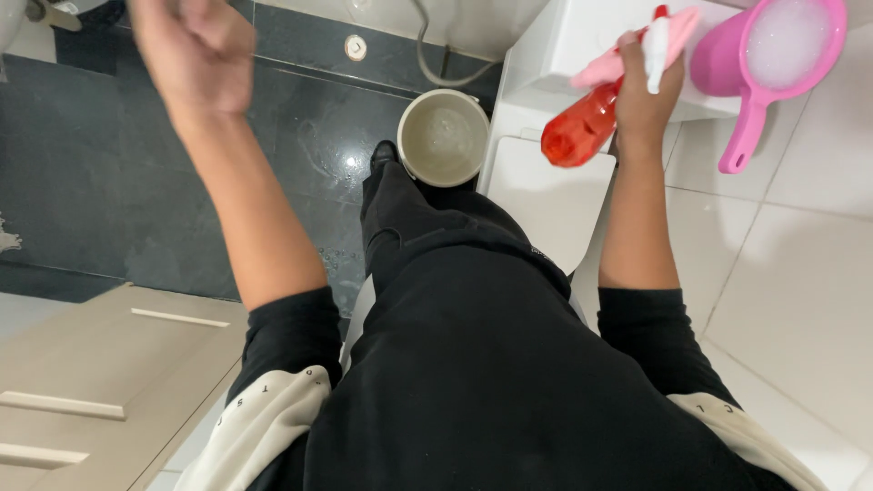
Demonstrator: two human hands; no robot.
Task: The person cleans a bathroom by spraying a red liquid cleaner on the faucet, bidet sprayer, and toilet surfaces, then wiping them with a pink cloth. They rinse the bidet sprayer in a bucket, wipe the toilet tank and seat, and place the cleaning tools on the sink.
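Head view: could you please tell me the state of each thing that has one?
Red spray bottle: held tilted in right hand.
Pink cloth: held with the bottle.
Pink scoop: full of foamy water.
Bucket: upright, holds water.
Left hand: raised, fingers closed, empty.

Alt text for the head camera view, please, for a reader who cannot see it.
Seen from above in a bathroom, the person's right hand grips a red spray bottle and a pink cloth over a white toilet, while the left hand is raised, closed and empty. A pink scoop of foamy water and a pale bucket sit nearby.
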